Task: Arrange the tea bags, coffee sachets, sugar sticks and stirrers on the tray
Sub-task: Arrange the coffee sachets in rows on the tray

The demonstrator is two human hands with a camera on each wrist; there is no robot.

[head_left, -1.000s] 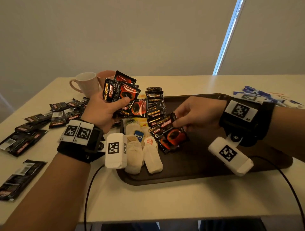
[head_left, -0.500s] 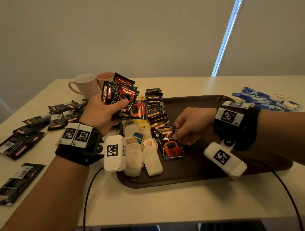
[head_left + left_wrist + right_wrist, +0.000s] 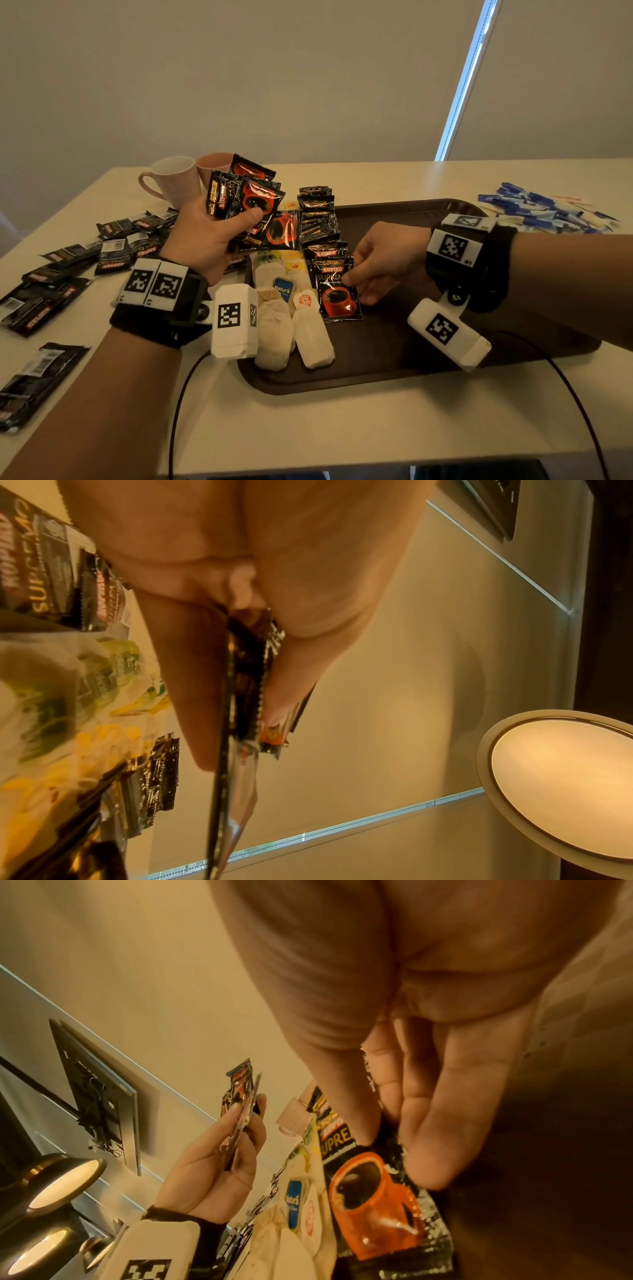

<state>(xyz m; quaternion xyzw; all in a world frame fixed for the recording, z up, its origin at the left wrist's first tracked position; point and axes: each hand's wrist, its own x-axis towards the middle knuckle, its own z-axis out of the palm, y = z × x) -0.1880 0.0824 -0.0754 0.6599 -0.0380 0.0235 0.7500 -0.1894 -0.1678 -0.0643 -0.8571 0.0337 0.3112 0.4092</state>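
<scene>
While the left hand (image 3: 205,236) grips a fan of coffee sachets (image 3: 250,195) above the table, the right hand (image 3: 383,260) pinches one coffee sachet (image 3: 337,294) lying on the brown tray (image 3: 394,359), beside the tea bags (image 3: 291,329).

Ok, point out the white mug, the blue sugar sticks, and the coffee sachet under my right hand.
white mug (image 3: 178,180), head view, on its side wall.
blue sugar sticks (image 3: 541,209), head view, middle of the pile.
coffee sachet (image 3: 337,299), head view, on the printed red cup.
</scene>
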